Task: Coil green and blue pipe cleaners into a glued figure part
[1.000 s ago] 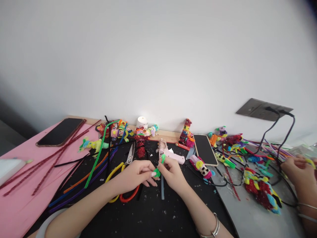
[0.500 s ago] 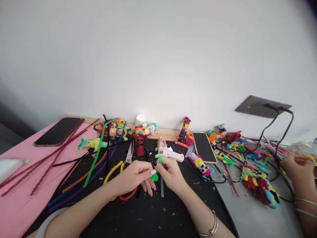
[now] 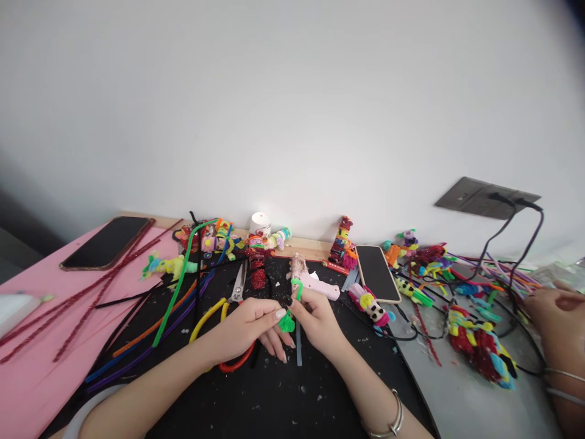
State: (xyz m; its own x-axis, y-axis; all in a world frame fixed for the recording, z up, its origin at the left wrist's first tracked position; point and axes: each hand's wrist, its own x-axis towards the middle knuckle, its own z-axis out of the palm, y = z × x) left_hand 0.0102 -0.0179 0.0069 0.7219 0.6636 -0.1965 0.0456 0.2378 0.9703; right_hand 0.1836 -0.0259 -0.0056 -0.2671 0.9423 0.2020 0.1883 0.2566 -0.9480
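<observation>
Both my hands meet over the black mat (image 3: 274, 396) and pinch a short green pipe cleaner (image 3: 289, 318). My left hand (image 3: 247, 329) grips its coiled lower end between thumb and fingertips. My right hand (image 3: 317, 320) holds the upper end, which sticks up green above the fingers. Just beyond my hands lies a pink glue gun (image 3: 313, 281). Scissors with red and yellow handles (image 3: 231, 329) lie under my left hand.
Long pipe cleaners (image 3: 178, 292) fan out at left over a pink sheet (image 3: 41, 372) with a phone (image 3: 107, 242). A second phone (image 3: 377, 273) and finished pipe-cleaner figures (image 3: 479, 341) lie to the right. Another person's hand (image 3: 555, 317) works at the right edge. Cables run to a wall socket (image 3: 487, 198).
My hands have turned the green pipe cleaner slightly; its coiled end dipped and came back up between my fingers. The other person's hand at the right edge has shifted a little.
</observation>
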